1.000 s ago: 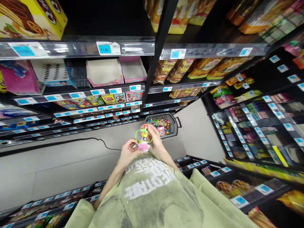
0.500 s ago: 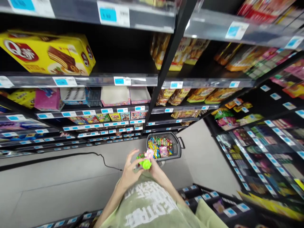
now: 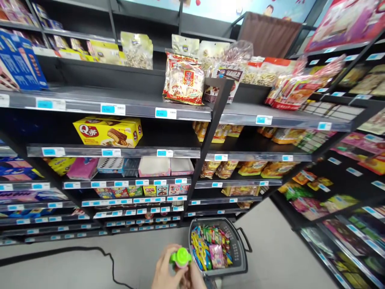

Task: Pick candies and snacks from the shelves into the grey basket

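My left hand (image 3: 164,271) is at the bottom of the view, its fingers closed around a small item with a bright green round top (image 3: 182,257) and a pinkish part below. It may be a candy toy, but I cannot tell its exact kind. From the other side my right hand (image 3: 196,277) grips the same item, with its fingers partly hidden behind it. Just beyond my hands, a grey shopping basket (image 3: 240,257) stands on the floor, holding many colourful wrapped sweets and a pink packet (image 3: 217,257).
Ahead stand black store shelves (image 3: 144,150) with price tags, a yellow cake box (image 3: 108,132), bagged snacks (image 3: 186,82) and open display trays (image 3: 155,165). More stocked shelves (image 3: 331,249) line the right side. A black cable (image 3: 99,249) runs along the grey floor at left.
My view has tilted up, showing higher shelves and putting my hands lower in the frame. The held item has turned, its green top now facing up and its pink upper piece out of sight.
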The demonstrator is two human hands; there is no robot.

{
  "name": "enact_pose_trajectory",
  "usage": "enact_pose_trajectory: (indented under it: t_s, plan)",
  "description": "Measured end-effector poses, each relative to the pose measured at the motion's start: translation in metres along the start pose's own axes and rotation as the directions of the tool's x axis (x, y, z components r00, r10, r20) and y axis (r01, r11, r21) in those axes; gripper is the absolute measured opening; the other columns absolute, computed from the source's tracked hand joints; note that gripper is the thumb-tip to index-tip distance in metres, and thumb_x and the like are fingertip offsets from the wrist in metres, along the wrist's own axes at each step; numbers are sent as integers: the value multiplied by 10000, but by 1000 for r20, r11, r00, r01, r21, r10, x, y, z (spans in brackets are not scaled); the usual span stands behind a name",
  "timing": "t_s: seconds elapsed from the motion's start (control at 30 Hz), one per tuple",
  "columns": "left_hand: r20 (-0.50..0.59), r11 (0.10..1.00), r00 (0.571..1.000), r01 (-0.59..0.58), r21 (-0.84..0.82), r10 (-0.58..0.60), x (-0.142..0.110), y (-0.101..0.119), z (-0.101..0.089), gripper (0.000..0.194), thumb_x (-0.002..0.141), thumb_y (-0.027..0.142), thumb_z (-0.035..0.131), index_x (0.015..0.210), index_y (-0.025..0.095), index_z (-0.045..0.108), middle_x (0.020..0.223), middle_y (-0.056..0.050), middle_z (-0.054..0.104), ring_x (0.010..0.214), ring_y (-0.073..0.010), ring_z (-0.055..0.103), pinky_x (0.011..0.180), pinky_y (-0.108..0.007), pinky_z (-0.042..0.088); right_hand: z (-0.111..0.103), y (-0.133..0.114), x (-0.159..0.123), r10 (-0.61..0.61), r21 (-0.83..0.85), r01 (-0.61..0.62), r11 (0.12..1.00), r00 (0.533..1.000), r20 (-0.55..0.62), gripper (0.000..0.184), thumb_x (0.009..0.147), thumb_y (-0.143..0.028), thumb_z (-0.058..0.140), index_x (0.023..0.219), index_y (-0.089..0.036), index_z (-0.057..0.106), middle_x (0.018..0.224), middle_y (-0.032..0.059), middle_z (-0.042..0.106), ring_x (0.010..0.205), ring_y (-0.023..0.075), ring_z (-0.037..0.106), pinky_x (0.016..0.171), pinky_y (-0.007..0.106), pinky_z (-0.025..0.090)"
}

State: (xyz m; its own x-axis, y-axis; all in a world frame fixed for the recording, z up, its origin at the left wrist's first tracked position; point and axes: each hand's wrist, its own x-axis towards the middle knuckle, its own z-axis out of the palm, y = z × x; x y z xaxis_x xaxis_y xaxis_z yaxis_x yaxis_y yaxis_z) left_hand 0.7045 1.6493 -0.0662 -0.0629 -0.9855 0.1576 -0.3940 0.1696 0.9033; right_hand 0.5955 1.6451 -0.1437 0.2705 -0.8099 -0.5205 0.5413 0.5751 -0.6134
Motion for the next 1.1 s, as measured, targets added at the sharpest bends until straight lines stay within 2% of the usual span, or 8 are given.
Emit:
enact_pose_trajectory:
  t_s: [0.1,0.2,0.37,0.53,0.63,0.83,0.97,1.1]
  plan:
    - [-41,998,997,70,-10,-70,4,2,0,318,655,252,677,972,282,677,1119,-38,718,1064,-260,667,943,-365,525,-1,1,6,71,74,-71,995,998,2,482,499,-640,673,479,-203,471,363,-66,287,324,34,154,346,158,135]
    - [-99,990,985,141,-17,-142,7,-3,-4,361,651,350,697,1004,280,670,1096,-39,732,1032,-280,682,935,-386,527,-4,1,9,41,83,-41,996,999,11,488,516,-659,661,509,-197,507,401,-54,357,313,39,221,350,170,188]
    - [-120,981,974,191,-15,-192,9,-20,-10,479,735,513,607,1133,245,622,1110,-65,731,1045,-297,685,937,-416,527,-9,1,12,-233,-43,229,972,965,-122,368,546,-501,748,740,-212,625,576,-46,537,307,43,277,348,210,220]
    - [-111,968,966,218,-121,-231,9,-31,-12,565,706,582,658,1136,215,638,1065,-82,740,1045,-311,680,968,-410,517,-12,-5,8,-396,-154,391,908,918,-3,314,565,-348,781,846,-226,709,621,-10,597,436,115,470,441,239,348]
    - [-143,957,958,219,-190,-248,9,-32,-12,589,656,608,703,1102,224,677,1046,-79,743,1041,-324,682,960,-399,530,-10,-8,4,-418,-166,420,892,907,50,298,607,-420,799,829,-229,742,571,5,578,518,156,519,488,257,395]
    - [-169,942,950,212,-258,-261,9,-35,-10,634,601,619,764,1066,191,716,1040,-113,746,1025,-334,689,910,-381,560,-7,-7,3,-497,-292,479,828,868,14,469,676,-640,763,865,-212,788,724,79,666,590,187,564,503,278,433]
    - [-162,918,952,192,-346,-260,6,-41,-4,656,591,577,805,1082,155,700,1100,-142,733,1044,-316,684,934,-367,549,-12,-9,2,-559,-384,528,758,828,34,505,723,-637,736,868,-157,798,763,108,663,626,186,573,520,262,444]
    - [-158,895,950,187,-404,-269,3,-47,1,653,576,554,829,1072,149,698,1100,-144,736,1032,-312,693,938,-368,554,-17,-17,-2,-642,-514,591,622,761,98,416,795,-564,709,806,-160,808,728,89,628,646,177,557,541,248,426]
